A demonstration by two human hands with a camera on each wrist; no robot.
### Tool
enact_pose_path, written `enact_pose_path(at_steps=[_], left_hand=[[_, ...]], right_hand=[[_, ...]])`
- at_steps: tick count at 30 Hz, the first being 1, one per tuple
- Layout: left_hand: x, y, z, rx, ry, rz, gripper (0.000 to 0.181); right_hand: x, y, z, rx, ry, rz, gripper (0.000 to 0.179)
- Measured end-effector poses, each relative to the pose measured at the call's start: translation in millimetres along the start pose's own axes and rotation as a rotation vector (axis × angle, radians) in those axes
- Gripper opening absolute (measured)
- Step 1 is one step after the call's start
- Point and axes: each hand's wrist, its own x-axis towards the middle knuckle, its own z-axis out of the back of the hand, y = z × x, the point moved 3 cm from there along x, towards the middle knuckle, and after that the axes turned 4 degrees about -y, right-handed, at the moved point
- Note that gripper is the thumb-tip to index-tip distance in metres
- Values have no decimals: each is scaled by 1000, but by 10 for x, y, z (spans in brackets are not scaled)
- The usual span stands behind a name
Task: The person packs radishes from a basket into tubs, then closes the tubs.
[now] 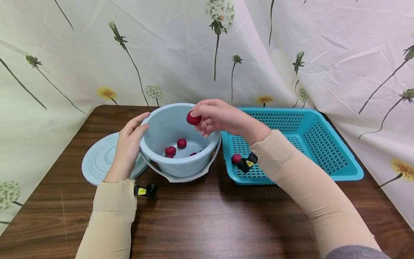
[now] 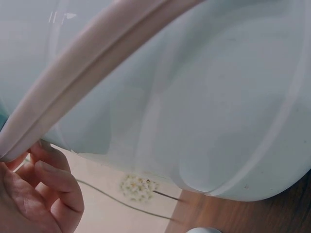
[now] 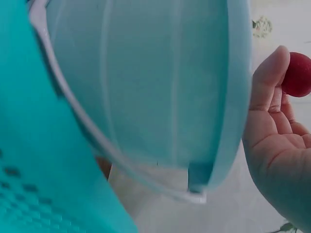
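Over the mouth of a light blue bucket (image 1: 181, 165), my right hand (image 1: 223, 117) pinches a round red radish (image 1: 194, 118) between thumb and fingers. The right wrist view also shows this radish (image 3: 297, 75), beyond the bucket's rim. My left hand (image 1: 127, 144) grips the bucket's left rim; its curled fingers show beside the wall in the left wrist view. Several radishes (image 1: 182, 143) lie on the bucket's floor, some partly hidden by its near rim. One more radish (image 1: 236, 158) sits in the left front corner of a turquoise basket (image 1: 344, 154).
A round light blue lid (image 1: 97, 158) lies on the brown table (image 1: 194, 223), left of the bucket and partly behind my left hand. The bucket's pale handle (image 1: 191, 178) hangs down in front. Flower-printed cloth (image 1: 181, 54) stands behind the table.
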Motion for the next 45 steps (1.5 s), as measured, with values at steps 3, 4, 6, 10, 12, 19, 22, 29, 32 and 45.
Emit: enact_pose_path(at_steps=[3,4,6,10,12,19,22,29,32,45], left_hand=[[5,0,-2,1,-1,-2,45],[5,0,-3,2,0,-1,45],[7,1,-4,3,-1,1,45],[8,1,-6,8,-3,3,44],[8,-1,-6,8,-4,5,44],[11,-2,-2,12,0,7,45],[15,1,-2,16,3,6,45],[14,11,-2,24,3,11,45],[15,14,0,29,-1,10,46],[15,0,1,22,5,7,45]], right_hand=[[44,-6,-84,4,8,-7,26],[60,-9,-111,7,13,-11,25],[86,-14,-165,6,22,-29,24],[131,-29,-273,-5,36,-66,23],[151,-45,-322,-13,46,-75,24],[238,-102,-471,-60,74,-85,24],[270,-125,-526,-92,84,-102,24],[316,-167,-594,-128,104,-132,25],[331,-180,-588,-130,89,-143,24],[433,-209,-513,-119,3,-185,24]])
